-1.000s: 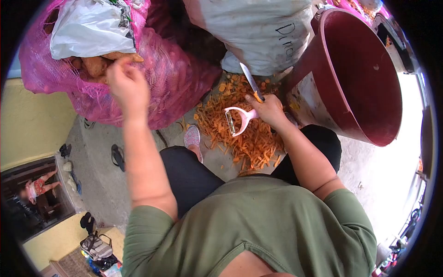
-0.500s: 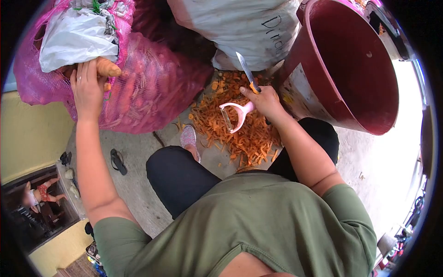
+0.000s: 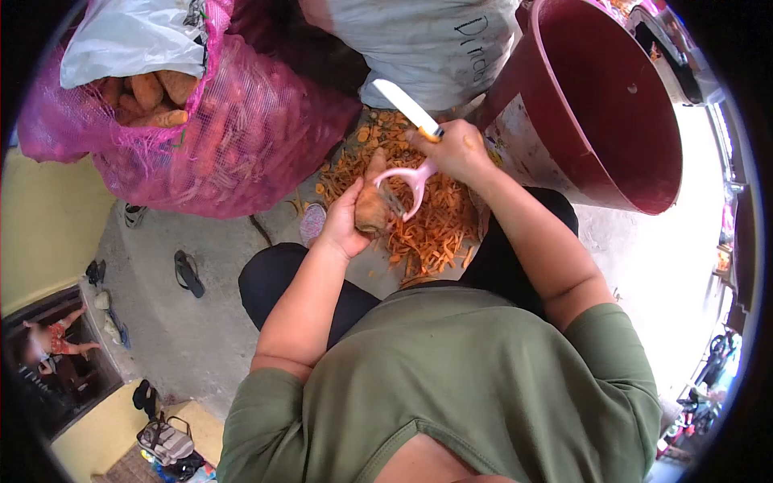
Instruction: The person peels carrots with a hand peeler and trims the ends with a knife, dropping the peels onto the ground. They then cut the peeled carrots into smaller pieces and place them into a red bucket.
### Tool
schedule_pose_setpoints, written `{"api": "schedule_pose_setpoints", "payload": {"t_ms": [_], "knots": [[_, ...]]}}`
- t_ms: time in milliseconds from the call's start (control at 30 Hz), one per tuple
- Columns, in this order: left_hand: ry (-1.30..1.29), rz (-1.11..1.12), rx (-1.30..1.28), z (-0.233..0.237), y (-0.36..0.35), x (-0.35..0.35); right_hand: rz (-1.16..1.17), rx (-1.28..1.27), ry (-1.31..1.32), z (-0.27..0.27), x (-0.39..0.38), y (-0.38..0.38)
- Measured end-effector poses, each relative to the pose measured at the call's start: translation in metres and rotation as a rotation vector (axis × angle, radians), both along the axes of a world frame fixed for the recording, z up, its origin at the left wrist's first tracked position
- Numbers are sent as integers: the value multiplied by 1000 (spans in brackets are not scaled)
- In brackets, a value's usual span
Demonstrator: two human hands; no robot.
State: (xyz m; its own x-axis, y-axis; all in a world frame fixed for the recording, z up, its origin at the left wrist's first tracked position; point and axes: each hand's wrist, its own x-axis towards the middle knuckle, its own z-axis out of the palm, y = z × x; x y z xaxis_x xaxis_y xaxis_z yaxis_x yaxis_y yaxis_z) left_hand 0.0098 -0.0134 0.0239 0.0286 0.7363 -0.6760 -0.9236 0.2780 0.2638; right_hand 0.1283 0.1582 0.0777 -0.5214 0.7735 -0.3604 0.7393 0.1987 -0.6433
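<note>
My left hand (image 3: 345, 224) is closed round a thick, unpeeled carrot (image 3: 372, 208), its blunt end towards my lap. In my closed right hand (image 3: 460, 151) are two tools at once. One is a pink Y-shaped peeler (image 3: 418, 183), whose blade end overlaps the carrot in this view. The other is a knife (image 3: 405, 105), its blade pointing up and left, away from the carrot. Below both hands a heap of orange peelings (image 3: 435, 237) spreads over the floor between my knees.
A pink mesh sack (image 3: 241, 153) full of carrots stands at the left, its mouth open. A white sack (image 3: 427, 48) with black lettering is behind the peelings. A big dark-red tub (image 3: 555, 121) leans at the right. Another person (image 3: 60, 338) is at a doorway, lower left.
My left hand has come from the sack's mouth to the middle, bringing a carrot. My right hand has shifted slightly upward, and the peeler now meets the carrot in view.
</note>
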Motion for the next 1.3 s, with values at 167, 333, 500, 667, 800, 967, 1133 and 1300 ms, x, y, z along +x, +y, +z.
{"api": "schedule_pose_setpoints", "payload": {"t_ms": [167, 333, 500, 667, 800, 967, 1133, 1300], "knots": [[121, -28, 45, -8, 4, 9, 219, 218, -133, -14, -11, -22], [143, -198, 75, 4, -8, 2, -171, 167, -184, -38, 3, 58], [127, -175, -50, 7, -5, 4, 14, 123, -300, -27, -13, 4], [177, -245, -11, -6, -10, 2, -38, 101, -331, -40, -18, 18], [162, -254, 18, 2, -9, 0, -253, 91, -254, -50, -1, 64], [103, -157, -7, -20, -9, 0, 278, 135, -198, -23, -19, -36], [126, -200, 15, -16, -13, 1, -127, 102, -329, -66, -10, 44], [114, -177, 29, -17, -10, 1, -53, 242, -174, -45, -12, 20]]}}
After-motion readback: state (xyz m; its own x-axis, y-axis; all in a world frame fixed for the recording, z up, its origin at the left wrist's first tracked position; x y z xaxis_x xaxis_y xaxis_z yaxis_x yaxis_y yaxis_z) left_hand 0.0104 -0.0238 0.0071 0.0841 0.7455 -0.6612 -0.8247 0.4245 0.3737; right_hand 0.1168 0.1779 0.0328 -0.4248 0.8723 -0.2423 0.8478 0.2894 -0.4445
